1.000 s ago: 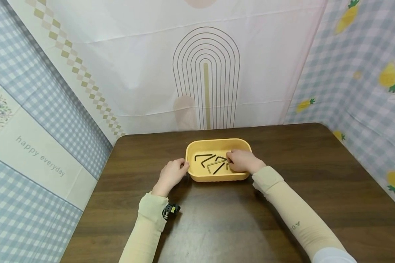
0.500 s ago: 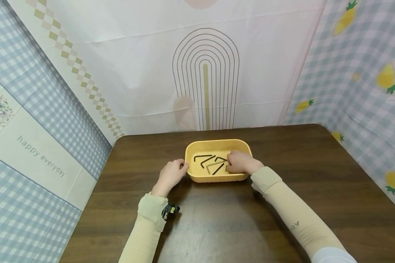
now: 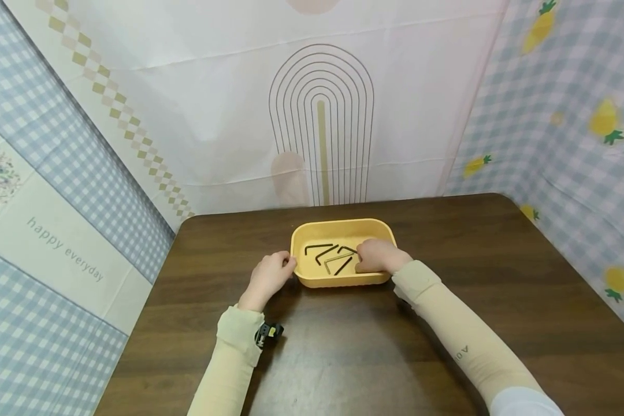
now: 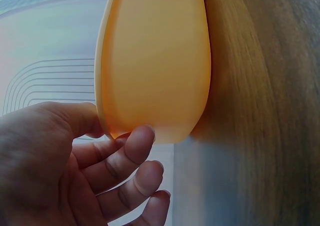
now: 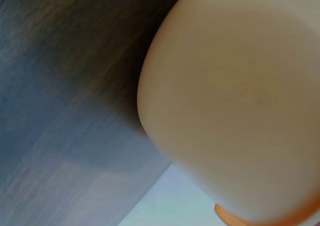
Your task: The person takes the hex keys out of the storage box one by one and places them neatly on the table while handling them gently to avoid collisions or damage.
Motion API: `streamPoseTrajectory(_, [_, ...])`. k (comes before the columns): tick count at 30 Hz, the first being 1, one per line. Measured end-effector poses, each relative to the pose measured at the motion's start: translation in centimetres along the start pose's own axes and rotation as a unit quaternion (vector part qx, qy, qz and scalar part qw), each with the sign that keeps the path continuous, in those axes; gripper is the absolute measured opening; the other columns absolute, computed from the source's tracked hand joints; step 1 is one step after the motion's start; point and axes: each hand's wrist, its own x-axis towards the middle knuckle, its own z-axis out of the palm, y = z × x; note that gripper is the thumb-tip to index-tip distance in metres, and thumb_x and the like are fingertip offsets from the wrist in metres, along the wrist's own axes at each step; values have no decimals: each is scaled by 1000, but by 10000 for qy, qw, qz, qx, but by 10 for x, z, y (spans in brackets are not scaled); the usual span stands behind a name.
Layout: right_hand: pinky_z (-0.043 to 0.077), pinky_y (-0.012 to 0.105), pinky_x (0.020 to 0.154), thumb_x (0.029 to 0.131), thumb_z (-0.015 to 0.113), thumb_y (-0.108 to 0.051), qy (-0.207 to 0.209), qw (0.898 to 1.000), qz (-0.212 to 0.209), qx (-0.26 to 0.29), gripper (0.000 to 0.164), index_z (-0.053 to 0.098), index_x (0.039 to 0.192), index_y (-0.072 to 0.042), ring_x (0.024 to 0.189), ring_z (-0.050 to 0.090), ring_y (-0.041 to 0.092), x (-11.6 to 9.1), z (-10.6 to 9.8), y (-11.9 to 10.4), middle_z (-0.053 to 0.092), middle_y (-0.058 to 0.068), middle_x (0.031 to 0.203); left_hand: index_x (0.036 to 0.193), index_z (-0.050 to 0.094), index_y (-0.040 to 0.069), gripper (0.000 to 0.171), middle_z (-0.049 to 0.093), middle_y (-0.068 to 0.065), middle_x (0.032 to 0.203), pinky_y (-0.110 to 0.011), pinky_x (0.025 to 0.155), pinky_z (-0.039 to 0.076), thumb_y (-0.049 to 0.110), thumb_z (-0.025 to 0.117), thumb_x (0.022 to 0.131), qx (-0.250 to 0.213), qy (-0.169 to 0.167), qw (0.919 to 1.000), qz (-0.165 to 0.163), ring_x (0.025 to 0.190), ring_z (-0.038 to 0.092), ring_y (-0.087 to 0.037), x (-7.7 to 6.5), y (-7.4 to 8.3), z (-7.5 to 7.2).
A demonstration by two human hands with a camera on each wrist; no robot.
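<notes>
A yellow plastic bin (image 3: 343, 282) stands on the dark wooden table, several L-shaped hex keys (image 3: 338, 260) lying loose on its floor. Most of these are black, one brassy. My left hand (image 3: 270, 276) pinches the bin's left rim; in the left wrist view, thumb and index finger meet over the edge while the other fingers curl loosely outside. My right hand (image 3: 377, 256) reaches down into the bin's right end, knuckles up. Its fingertips are hidden beneath it, so I cannot tell what they hold. The bin's outer wall (image 5: 230, 95) fills most of the right wrist view.
The wooden table (image 3: 338, 358) stretches around the bin on all sides. Behind it hangs a white cloth (image 3: 218, 127) with an arch print, and checked cloths (image 3: 561, 138) hang at the sides. A black wrist camera (image 3: 268, 333) sits on the left cuff.
The right hand has shifted slightly within the bin's right end, and a small hex key that showed beside its fingers is now covered. The left hand stays on the rim.
</notes>
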Motion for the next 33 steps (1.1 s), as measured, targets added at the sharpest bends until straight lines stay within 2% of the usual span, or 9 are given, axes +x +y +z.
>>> streamPoseTrajectory(14, [39,31,60,79,64,-15,67,9999,-38,150,12,54,73,-11,63,49,16,-5,-4,-5,54,0,69,88,67,12,25,62,1,70,-33,58,43,28,53,100,-43,-30,10000,-21,62,56,-17,0,-1,1])
streamPoseTrajectory(24, [36,29,59,80,68,-16,467,9983,-269,238,16,52,75,-13,62,47,14,-9,-5,-3,51,-2,68,90,68,12,26,63,2,70,-34,60,43,30,53,100,-4,-56,10000,-51,63,57,-17,0,-3,0])
streamPoseTrajectory(33, [45,35,65,85,66,-10,924,9944,-483,177,7,59,86,-11,66,53,17,-13,-13,-4,57,-2,73,86,66,13,26,62,4,67,-34,59,43,30,53,101,6,-50,10000,18,61,56,-16,-1,-2,1])
